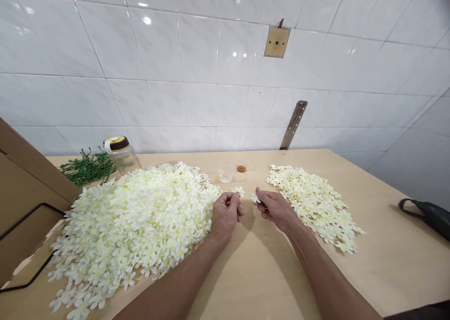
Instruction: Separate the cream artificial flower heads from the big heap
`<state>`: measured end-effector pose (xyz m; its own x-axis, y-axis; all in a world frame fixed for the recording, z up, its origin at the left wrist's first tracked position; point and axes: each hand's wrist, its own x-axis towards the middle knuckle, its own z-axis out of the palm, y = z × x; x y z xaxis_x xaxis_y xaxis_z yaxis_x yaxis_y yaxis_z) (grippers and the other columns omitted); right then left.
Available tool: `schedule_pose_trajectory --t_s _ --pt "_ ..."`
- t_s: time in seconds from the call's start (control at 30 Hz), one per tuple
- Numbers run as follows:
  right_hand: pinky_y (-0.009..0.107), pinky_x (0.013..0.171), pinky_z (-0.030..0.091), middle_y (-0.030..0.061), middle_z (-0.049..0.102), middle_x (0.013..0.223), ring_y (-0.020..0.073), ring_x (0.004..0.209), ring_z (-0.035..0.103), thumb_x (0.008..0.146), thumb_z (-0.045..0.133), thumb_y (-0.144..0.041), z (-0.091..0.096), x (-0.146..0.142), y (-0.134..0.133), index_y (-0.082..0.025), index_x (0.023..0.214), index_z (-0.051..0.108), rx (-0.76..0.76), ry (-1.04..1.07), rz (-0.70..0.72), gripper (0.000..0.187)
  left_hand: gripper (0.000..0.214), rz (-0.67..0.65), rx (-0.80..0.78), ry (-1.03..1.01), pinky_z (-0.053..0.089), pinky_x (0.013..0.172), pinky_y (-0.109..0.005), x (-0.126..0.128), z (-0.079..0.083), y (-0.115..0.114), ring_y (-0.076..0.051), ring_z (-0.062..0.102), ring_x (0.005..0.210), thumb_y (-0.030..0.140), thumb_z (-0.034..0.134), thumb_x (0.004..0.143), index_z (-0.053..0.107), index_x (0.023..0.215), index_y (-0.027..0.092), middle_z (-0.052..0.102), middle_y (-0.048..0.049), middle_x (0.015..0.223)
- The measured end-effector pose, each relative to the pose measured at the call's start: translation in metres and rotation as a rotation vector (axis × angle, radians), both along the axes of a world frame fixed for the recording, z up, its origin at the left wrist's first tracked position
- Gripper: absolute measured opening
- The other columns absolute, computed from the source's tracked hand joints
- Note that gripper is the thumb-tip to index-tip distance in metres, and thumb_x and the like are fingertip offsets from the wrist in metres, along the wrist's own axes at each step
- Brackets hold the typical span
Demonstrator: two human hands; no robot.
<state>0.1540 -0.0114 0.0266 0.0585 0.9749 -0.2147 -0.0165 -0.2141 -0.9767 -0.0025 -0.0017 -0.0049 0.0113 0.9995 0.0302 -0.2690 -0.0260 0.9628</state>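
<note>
My left hand (pixel 226 212) is closed in a pinch on a small cream-white fabric flower (pixel 238 190) at the right edge of a big heap of the same flowers (pixel 133 226). My right hand (pixel 272 206) is also closed, pinching another small white flower piece (pixel 255 198) between thumb and fingers. The two hands sit a few centimetres apart above the light wooden table (pixel 260 268). A smaller, flatter pile of flowers (pixel 314 203) lies just right of my right hand.
Behind the hands stand a small clear cup (pixel 225 172) and a brown cap-like disc (pixel 241 168). A plastic jar (pixel 121 153) and green plastic stems (pixel 87 167) are at the back left. A cardboard box (pixel 24 193) is at left, a dark bag (pixel 429 214) at right.
</note>
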Motion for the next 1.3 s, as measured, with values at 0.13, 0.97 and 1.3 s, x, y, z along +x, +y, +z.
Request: schedule_pose_trajectory --t_s 0.13,0.97,1.3 --pt "0.023 0.042 0.032 -0.0007 0.052 0.055 0.0069 0.044 0.038 0.069 0.068 -0.072 0.001 0.000 0.000 -0.017 0.062 0.054 -0.027 0.002 -0.039 0.057 0.032 0.001 0.004 0.007 0.035 0.038 -0.020 -0.001 0.002 -0.001 -0.007 0.042 0.035 0.046 0.064 0.082 0.055 0.072 0.017 0.055 0.0040 0.046" --pt "0.023 0.040 0.019 -0.0060 0.041 0.049 0.0051 0.041 0.029 0.068 0.077 -0.059 0.000 -0.007 -0.003 -0.018 0.058 0.051 0.124 0.008 0.123 0.049 0.025 -0.041 0.116 0.243 0.039 0.046 -0.020 0.002 0.001 -0.010 -0.010 0.049 0.041 0.042 0.060 0.084 0.058 0.074 0.019 0.054 0.0040 0.047" --pt "0.022 0.040 0.021 -0.0063 0.040 0.049 0.0051 0.041 0.028 0.070 0.073 -0.066 -0.001 -0.007 -0.003 -0.019 0.058 0.044 0.107 0.033 0.087 0.056 0.029 -0.022 0.084 0.187 0.037 0.042 -0.020 0.001 0.005 -0.011 -0.009 0.047 0.038 0.046 0.056 0.087 0.055 0.074 0.019 0.053 0.0044 0.049"
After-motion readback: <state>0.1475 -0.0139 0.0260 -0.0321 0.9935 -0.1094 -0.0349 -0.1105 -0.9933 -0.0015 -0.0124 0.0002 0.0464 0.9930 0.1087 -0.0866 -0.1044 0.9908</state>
